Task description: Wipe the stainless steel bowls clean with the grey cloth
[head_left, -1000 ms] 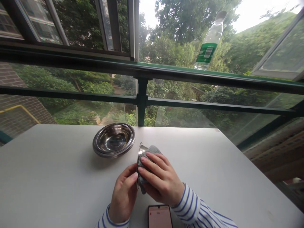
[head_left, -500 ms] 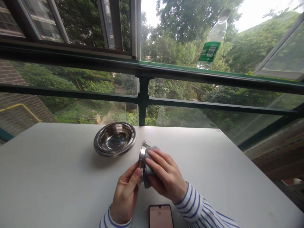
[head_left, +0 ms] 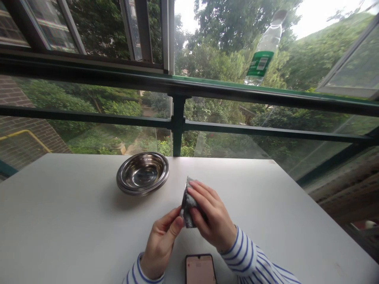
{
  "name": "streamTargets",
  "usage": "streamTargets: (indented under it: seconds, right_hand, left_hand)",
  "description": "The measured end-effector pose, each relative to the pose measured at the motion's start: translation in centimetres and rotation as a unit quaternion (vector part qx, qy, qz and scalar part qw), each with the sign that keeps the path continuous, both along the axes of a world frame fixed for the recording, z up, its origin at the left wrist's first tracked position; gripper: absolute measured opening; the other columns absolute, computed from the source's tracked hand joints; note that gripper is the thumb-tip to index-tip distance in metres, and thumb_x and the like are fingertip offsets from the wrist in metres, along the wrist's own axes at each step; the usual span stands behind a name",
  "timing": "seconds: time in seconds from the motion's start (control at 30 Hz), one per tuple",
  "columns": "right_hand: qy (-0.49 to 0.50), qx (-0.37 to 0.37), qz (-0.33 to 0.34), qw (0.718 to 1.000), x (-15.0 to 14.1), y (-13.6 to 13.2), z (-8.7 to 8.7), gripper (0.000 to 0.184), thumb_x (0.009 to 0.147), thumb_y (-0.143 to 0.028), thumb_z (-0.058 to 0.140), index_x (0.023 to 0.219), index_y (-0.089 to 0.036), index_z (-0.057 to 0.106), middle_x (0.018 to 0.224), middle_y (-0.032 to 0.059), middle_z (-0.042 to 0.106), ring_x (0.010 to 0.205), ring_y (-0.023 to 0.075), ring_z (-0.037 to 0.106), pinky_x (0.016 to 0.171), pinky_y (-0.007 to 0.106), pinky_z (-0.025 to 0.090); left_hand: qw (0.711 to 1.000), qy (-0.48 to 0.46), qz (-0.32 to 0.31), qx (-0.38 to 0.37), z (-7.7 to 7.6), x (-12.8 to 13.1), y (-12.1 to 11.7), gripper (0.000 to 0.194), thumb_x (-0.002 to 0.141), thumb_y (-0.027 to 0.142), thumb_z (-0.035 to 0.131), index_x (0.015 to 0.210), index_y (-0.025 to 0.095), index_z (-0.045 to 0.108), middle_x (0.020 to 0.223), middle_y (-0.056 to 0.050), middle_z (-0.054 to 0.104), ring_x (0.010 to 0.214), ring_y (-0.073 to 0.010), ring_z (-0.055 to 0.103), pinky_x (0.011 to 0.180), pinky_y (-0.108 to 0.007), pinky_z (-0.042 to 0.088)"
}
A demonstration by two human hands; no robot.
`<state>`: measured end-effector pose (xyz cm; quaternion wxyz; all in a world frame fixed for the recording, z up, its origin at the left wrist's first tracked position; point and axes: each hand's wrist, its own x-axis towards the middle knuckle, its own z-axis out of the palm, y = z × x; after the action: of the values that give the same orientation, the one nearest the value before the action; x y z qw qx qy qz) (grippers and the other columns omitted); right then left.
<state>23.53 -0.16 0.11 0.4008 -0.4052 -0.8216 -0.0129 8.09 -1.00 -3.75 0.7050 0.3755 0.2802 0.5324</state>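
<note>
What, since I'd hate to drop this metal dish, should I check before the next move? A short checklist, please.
1. Left hand grips the metal dish: ok, thumb and fingers pinch its edge.
2. Right hand has the cloth against the dish: ok, it lies between the fingers and the dish.
3. Stacked bowls apart from the hands: ok, they sit on the table, farther off and to the left.
4. Phone untouched: ok, it lies on the table between the wrists, close to both.
5. Dish surface spotless: cannot tell, the cloth and fingers hide most of it.
</note>
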Motion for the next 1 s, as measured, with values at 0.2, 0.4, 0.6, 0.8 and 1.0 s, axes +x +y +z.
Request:
streamTargets:
  seconds: [0.2,0.4,0.6,0.8,1.0]
  right_hand:
    - [-0.026,0.031,0.025,0.999,0.0,-0.2,0.3,0.044,0.079,-0.02,0.048,0.123,-0.016,0.045,0.125,0.0115,0.051,0.121,0.0265,0.039,0.095,0.047,0.039]
    - [0.006,0.006,0.009,1.0,0.2,0.2,0.2,0.04,0.081,-0.019,0.046,0.121,-0.017,0.046,0.124,0.0108,0.051,0.119,0.0244,0.043,0.095,0.044,0.039]
    - [0.053,-0.05,-0.018,0.997,0.6,0.4,0.3,0.042,0.083,-0.021,0.043,0.125,-0.017,0.042,0.125,0.0115,0.05,0.118,0.0231,0.044,0.095,0.042,0.041]
    - [-0.024,0.048,0.037,0.998,-0.1,-0.1,0.4,0.044,0.077,-0.021,0.051,0.121,-0.017,0.047,0.124,0.0106,0.052,0.12,0.027,0.041,0.095,0.047,0.038]
    - [0.101,-0.084,-0.033,0.991,0.7,0.7,0.1,0.04,0.086,-0.021,0.039,0.125,-0.018,0.042,0.124,0.0107,0.051,0.116,0.0209,0.046,0.095,0.04,0.042]
  left_hand:
    - [0.998,0.046,0.03,0.009,-0.5,-0.1,0.2,0.031,0.073,0.031,0.064,0.102,0.024,0.067,0.101,-0.007,0.07,0.098,-0.0246,0.06,0.094,-0.041,0.04]
    - [0.997,0.068,0.002,0.03,-0.5,-0.2,0.1,0.032,0.075,0.031,0.061,0.106,0.022,0.066,0.101,-0.009,0.069,0.097,-0.0258,0.06,0.091,-0.041,0.042]
    - [0.996,0.073,-0.017,0.058,-0.7,-0.1,-0.1,0.029,0.077,0.028,0.06,0.106,0.024,0.066,0.102,-0.007,0.069,0.097,-0.0241,0.06,0.089,-0.037,0.044]
    - [0.997,0.061,0.024,0.046,-1.0,-0.4,0.2,0.033,0.075,0.031,0.062,0.107,0.024,0.065,0.102,-0.008,0.069,0.097,-0.0243,0.06,0.092,-0.039,0.041]
    - [0.996,0.066,-0.011,0.059,-1.1,-0.2,-0.3,0.027,0.078,0.024,0.059,0.104,0.025,0.066,0.1,-0.005,0.07,0.097,-0.0233,0.061,0.091,-0.039,0.043]
